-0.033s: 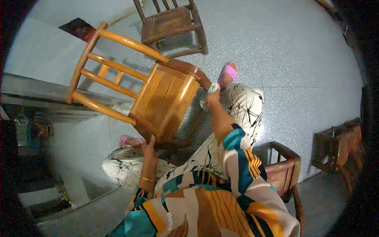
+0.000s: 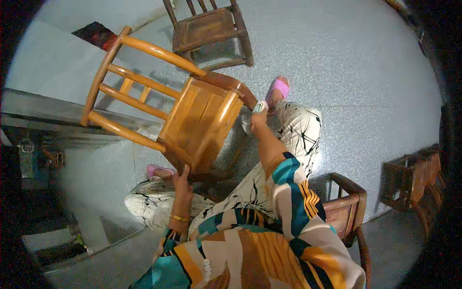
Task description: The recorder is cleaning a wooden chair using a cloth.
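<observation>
A glossy light-brown wooden chair (image 2: 199, 120) is tipped before me, its slatted back pointing to the far left. At the chair's near lower corner, my left hand (image 2: 182, 182) grips the dark wood, thumb along the frame and the other fingers mostly hidden. My right hand (image 2: 260, 119) is closed on a small whitish thing with a rolled, pale-green end (image 2: 260, 107), beside the tip of the chair's curved leg. A pale, translucent part (image 2: 247, 123) shows at the left of that hand; its kind is unclear.
A darker wooden chair (image 2: 207, 31) stands beyond the tipped one. Another wooden seat (image 2: 344, 212) is close at my right, with more wooden furniture (image 2: 414, 178) farther right. My pink-slippered foot (image 2: 279, 89) rests on the speckled grey floor (image 2: 361, 82). A dark red item (image 2: 98, 36) lies far left.
The pale translucent part beside my right hand has shifted very slightly. Otherwise both hands and the chair keep their places.
</observation>
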`<state>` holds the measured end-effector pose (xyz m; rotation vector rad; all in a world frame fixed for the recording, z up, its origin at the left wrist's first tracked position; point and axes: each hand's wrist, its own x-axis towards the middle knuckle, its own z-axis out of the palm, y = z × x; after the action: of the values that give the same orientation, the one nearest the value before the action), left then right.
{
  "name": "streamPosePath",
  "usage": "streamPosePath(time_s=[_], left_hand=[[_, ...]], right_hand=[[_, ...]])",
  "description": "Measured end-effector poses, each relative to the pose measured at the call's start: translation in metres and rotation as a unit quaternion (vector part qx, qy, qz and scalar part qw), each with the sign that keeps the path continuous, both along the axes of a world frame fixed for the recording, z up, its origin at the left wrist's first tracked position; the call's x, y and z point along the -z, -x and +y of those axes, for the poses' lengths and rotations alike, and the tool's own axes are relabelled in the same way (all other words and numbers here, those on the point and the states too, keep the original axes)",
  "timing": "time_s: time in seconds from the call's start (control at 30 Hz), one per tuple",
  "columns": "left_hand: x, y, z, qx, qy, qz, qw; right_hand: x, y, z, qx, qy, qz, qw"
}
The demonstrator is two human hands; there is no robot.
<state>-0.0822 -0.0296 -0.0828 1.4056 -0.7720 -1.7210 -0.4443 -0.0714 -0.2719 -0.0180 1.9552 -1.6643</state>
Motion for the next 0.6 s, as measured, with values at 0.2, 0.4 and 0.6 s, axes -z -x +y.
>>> streamPosePath(time_s=[0.2, 0.4, 0.6], left_hand=[[-0.013, -0.001, -0.006, -0.01, 0.001, 0.045, 0.999], [0.012, -0.006, -0.023, 0.006, 0.016, 0.083, 0.996], [0.018, -0.008, -0.03, -0.017, -0.025, 0.06, 0.998]], right_hand=[[-0.133, -0.06, -0.017, 0.009, -0.031, -0.017, 0.999], [-0.194, -0.08, -0.014, -0.159, 0.058, 0.117, 0.979], [-0.179, -0.064, -0.024, -0.103, 0.18, 0.161, 0.965]])
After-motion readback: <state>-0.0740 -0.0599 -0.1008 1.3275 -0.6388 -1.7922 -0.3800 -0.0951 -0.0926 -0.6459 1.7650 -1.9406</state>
